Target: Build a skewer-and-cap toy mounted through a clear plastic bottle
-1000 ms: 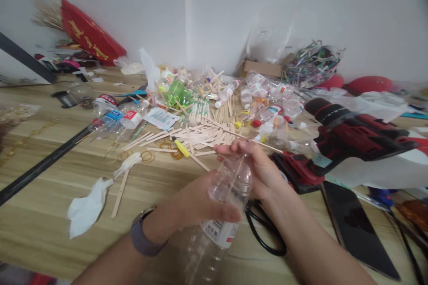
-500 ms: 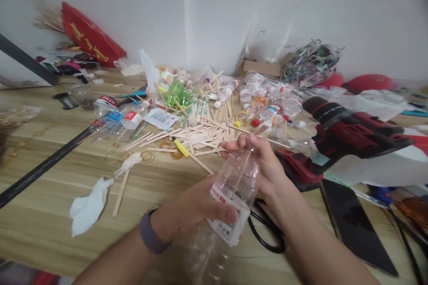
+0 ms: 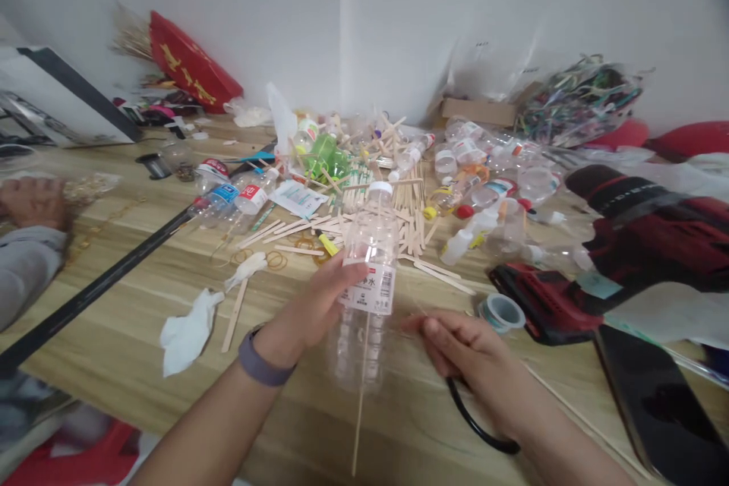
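Note:
My left hand (image 3: 324, 300) is closed around a clear plastic water bottle (image 3: 370, 235) at its label. The bottle's white cap (image 3: 380, 191) points away from me. A thin wooden skewer (image 3: 358, 425) shows along the bottle's lower part and sticks out past its base towards me. Right of the bottle and apart from it, my right hand (image 3: 461, 345) is pinched on a second thin skewer (image 3: 581, 418), whose long end runs back below the wrist. Behind the bottle lies a pile of flat craft sticks (image 3: 299, 229), partly hidden by it.
A red and black cordless drill (image 3: 626, 228) stands at the right, near a dark phone (image 3: 661, 402) and a small grey-blue cup (image 3: 502, 313). Several plastic bottles (image 3: 250, 194) lie further back. Another person's hand (image 3: 34, 201) rests at the far left. A black pole (image 3: 114, 281) crosses the left side.
My right hand has come off the bottle's neck and moved down to the right. The bottle has swung more upright in my left hand. Another person's hand has come into view at the left.

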{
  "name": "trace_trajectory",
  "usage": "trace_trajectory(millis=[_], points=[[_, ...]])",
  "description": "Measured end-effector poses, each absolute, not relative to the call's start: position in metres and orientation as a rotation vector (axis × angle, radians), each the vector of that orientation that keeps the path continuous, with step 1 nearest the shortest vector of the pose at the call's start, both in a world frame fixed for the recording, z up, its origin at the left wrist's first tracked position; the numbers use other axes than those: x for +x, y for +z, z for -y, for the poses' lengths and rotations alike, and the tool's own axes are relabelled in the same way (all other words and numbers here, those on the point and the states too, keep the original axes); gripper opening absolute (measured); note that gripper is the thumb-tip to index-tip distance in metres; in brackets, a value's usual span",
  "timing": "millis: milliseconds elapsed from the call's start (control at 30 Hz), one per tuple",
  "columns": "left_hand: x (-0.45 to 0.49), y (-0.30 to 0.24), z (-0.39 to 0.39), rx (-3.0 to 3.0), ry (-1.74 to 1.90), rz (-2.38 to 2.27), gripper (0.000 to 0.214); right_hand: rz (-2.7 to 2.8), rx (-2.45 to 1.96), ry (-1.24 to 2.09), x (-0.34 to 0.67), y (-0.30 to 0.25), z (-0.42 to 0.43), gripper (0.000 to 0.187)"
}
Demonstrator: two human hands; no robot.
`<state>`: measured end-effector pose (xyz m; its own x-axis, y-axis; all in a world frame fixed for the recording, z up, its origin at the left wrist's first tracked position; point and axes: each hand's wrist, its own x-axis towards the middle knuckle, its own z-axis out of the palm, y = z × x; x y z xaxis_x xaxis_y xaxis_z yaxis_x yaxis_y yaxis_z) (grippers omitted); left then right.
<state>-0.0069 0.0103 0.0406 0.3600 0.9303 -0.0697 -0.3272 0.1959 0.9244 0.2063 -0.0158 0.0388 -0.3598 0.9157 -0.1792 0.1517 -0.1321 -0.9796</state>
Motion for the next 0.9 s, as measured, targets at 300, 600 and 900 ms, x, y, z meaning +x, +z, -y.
trace_trajectory(millis=[300, 600, 900], points=[[-0.017, 0.036, -0.014, 0.704, 1.082, -0.581, 0.055, 1.174, -1.331, 1.295, 0.233, 0.028, 0.0, 0.053], [-0.012, 0.027, -0.008, 0.696, 1.102, -0.306, 0.06, 1.519, -1.547, 1.214, 0.226, 0.02, -0.001, 0.057], [-0.006, 0.017, -0.003, 0.613, 1.122, -0.329, 0.051, 2.019, -1.416, 0.816, 0.213, 0.003, 0.008, 0.038]])
